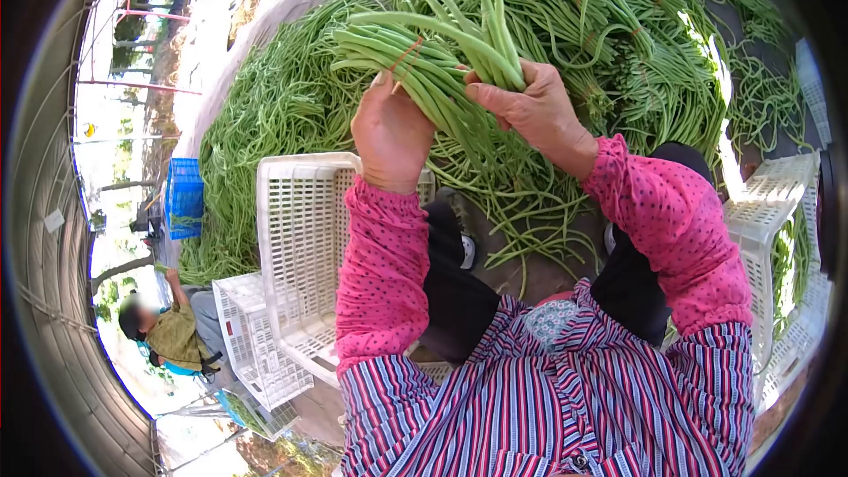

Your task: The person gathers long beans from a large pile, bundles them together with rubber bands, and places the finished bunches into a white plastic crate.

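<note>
Blue crate (184,199) at left, then a white crate (296,212) at centre-left. At upper centre, our left hand (395,128) has its grip closed around a banded bean bundle (422,71); our right hand (534,106) grips several loose beans (502,44). We see more beans (654,44) heaped at upper right.

Pink dotted sleeves (382,269) — striped shirt (530,415)

The beans (442,79) are green, sleeves (382,274) dotted pink, shirt (530,389) striped
</note>
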A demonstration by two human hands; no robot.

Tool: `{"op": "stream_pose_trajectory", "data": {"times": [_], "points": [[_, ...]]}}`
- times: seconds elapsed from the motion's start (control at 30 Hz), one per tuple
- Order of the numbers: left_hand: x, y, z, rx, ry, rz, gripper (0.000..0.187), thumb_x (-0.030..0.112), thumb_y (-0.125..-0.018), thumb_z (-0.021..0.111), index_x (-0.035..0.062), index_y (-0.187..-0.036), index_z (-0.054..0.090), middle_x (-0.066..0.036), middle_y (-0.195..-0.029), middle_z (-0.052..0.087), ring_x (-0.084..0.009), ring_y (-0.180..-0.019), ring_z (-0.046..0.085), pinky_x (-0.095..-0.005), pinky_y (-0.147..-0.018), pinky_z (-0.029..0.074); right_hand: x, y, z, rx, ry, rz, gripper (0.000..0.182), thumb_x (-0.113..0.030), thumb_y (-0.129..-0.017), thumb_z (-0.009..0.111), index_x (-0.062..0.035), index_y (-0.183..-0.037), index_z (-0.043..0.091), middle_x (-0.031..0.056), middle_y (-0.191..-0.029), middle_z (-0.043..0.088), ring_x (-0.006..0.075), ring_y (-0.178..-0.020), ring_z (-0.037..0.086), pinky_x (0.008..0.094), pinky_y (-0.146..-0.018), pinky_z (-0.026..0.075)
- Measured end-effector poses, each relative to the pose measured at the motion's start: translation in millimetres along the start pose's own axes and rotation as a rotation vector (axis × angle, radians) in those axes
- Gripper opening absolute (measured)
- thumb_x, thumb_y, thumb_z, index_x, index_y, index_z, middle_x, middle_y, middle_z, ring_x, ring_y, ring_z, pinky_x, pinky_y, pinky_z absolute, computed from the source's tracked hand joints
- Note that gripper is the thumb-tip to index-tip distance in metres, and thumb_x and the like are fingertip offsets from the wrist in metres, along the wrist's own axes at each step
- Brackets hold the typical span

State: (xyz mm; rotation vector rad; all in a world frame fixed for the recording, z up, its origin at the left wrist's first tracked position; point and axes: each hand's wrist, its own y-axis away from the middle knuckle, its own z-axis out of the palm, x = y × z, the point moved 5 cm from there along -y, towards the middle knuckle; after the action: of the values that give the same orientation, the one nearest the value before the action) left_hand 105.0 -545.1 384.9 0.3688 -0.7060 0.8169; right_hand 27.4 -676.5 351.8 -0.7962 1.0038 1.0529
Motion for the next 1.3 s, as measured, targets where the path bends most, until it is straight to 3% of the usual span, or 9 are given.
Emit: {"op": "stream_pose_trajectory", "data": {"times": [0.03, 0.13, 0.27, 0.4, 0.57, 0.83, 1.0, 1.1, 1.3], "points": [[-5, -2, -1, -0.036, -0.03, -0.007, 0.043, 0.021, -0.09, 0.051, -0.0043, -0.125, 0.047, -0.016, -0.121, 0.055, -0.0288, -0.112, 0.053, -0.0425, -0.099, 0.041, -4, 0, 3, -0.016, 0.063, 0.003, 0.019, -0.011, -0.083, 0.069, -0.0021, -0.099, 0.065, -0.003, -0.074, 0.061, 0.0016, -0.057, 0.049, 0.0196, -0.05, 0.042], [-13, -3, 4, 0.013, -0.184, 0.052, 0.041, 0.016, -0.089, 0.053, -0.003, -0.125, 0.046, -0.014, -0.12, 0.055, -0.0246, -0.11, 0.054, -0.0388, -0.096, 0.042, -8, -2, 7, 0.003, 0.058, -0.053, 0.02, -0.01, -0.082, 0.069, -0.0025, -0.101, 0.065, -0.003, -0.075, 0.062, 0.0016, -0.059, 0.05, 0.0193, -0.051, 0.042], [-13, 3, 1, 0.013, -0.183, -0.083, 0.038, 0.011, -0.088, 0.054, 0.0004, -0.123, 0.046, -0.011, -0.118, 0.056, -0.0239, -0.104, 0.057, -0.0417, -0.09, 0.046, 1, -11, -3, -0.071, -0.033, 0.135, 0.02, -0.01, -0.081, 0.069, -0.0004, -0.099, 0.064, 0.001, -0.076, 0.065, 0.0039, -0.057, 0.053, 0.0197, -0.049, 0.043], [-10, 4, -1, 0.053, -0.291, -0.031, 0.038, 0.01, -0.087, 0.057, 0.0015, -0.123, 0.046, -0.01, -0.116, 0.057, -0.0214, -0.102, 0.058, -0.0388, -0.082, 0.05, -9, -12, -5, -0.171, -0.026, 0.184, 0.015, -0.011, -0.081, 0.069, 0.0005, -0.09, 0.066, 0.0022, -0.074, 0.065, 0.0043, -0.055, 0.054, 0.0199, -0.047, 0.043], [1, 11, 8, 0.051, -0.705, 0.079, 0.043, 0.016, -0.082, 0.069, 0.0017, -0.119, 0.052, -0.005, -0.109, 0.059, -0.0131, -0.094, 0.06, -0.0242, -0.064, 0.05, -12, -16, -12, -0.201, 0.022, 0.172, 0.014, -0.013, -0.079, 0.07, -0.0007, -0.086, 0.067, 0.0031, -0.073, 0.066, 0.0048, -0.047, 0.049, 0.0196, -0.043, 0.039], [10, 12, 3, -0.048, -0.615, -0.052, 0.056, 0.022, -0.073, 0.08, -0.0027, -0.116, 0.056, -0.009, -0.109, 0.062, -0.0169, -0.096, 0.061, -0.0301, -0.085, 0.048, -14, -12, -5, -0.322, -0.029, 0.213, 0.011, -0.012, -0.078, 0.07, -0.0028, -0.082, 0.067, 0.0026, -0.07, 0.066, 0.0048, -0.044, 0.045, 0.0191, -0.043, 0.037], [11, 9, -11, -0.097, -0.746, -0.039, 0.061, 0.026, -0.079, 0.074, -0.0048, -0.125, 0.049, -0.015, -0.111, 0.062, -0.0206, -0.096, 0.064, -0.0333, -0.086, 0.052, -6, -12, -1, -0.347, -0.137, 0.252, 0.01, -0.01, -0.079, 0.068, -0.0014, -0.083, 0.066, 0.0048, -0.07, 0.065, 0.0056, -0.044, 0.046, 0.0197, -0.043, 0.036], [9, 11, -13, -0.012, -0.636, -0.085, 0.048, 0.013, -0.069, 0.083, -0.0001, -0.11, 0.061, -0.006, -0.103, 0.065, -0.0157, -0.093, 0.061, -0.0302, -0.085, 0.048, -9, -10, -1, -0.362, -0.124, 0.254, 0.011, -0.012, -0.08, 0.068, -0.0016, -0.083, 0.066, 0.0017, -0.069, 0.062, 0.0047, -0.048, 0.048, 0.0199, -0.043, 0.035], [0, 13, 4, -0.062, -0.558, 0.006, 0.037, 0.015, -0.075, 0.078, -0.0001, -0.105, 0.062, -0.005, -0.097, 0.065, -0.0154, -0.088, 0.062, -0.0301, -0.081, 0.048, -6, -13, -4, -0.331, -0.121, 0.276, 0.013, -0.013, -0.08, 0.07, -0.0022, -0.085, 0.065, -0.0006, -0.068, 0.061, 0.0042, -0.047, 0.046, 0.0195, -0.044, 0.036]]}}
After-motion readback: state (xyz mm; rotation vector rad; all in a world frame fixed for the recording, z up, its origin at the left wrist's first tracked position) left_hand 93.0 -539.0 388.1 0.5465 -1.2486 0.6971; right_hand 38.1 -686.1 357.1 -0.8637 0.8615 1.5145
